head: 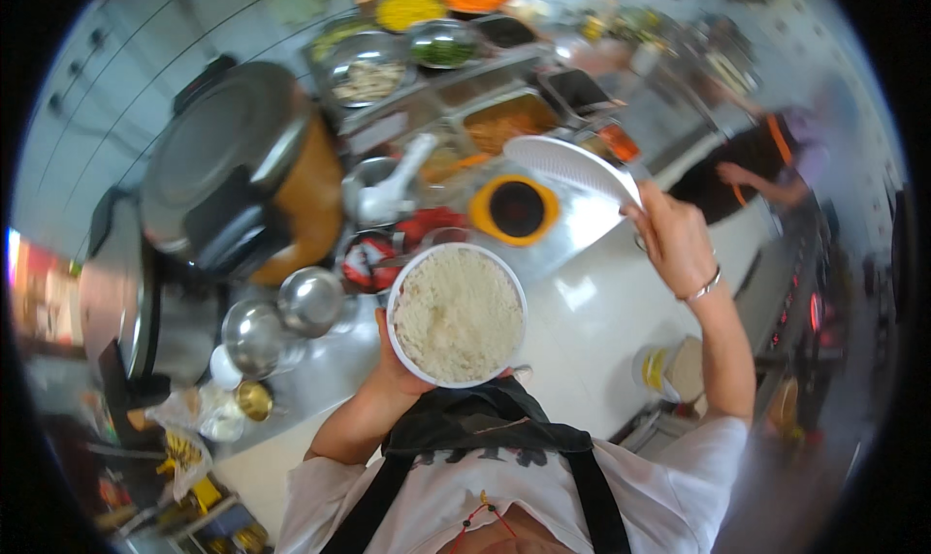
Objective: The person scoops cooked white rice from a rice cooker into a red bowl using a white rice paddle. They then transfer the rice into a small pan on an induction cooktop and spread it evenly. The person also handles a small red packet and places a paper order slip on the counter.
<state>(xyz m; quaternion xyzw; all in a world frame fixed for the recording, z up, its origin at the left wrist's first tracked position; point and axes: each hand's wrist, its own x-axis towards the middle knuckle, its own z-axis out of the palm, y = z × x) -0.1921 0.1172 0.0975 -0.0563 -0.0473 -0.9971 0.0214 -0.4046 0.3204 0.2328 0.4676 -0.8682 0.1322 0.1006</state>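
Note:
My left hand grips a round white bowl from below and the left side, in front of my apron. White cooked rice fills it close to the rim. Out to the right, my right hand is shut on the handle end of a white plastic rice paddle. The paddle's dimpled blade points left, above the steel counter and apart from the bowl. Beneath the blade sits a yellow dish with a dark round centre. Whether that centre is a lid or contents, I cannot tell.
A large rice cooker stands left, with another big pot nearer me. Metal bowls sit beside them. Steel pans of food and bowls of chopped vegetables line the back. A person in a dark apron stands at the right.

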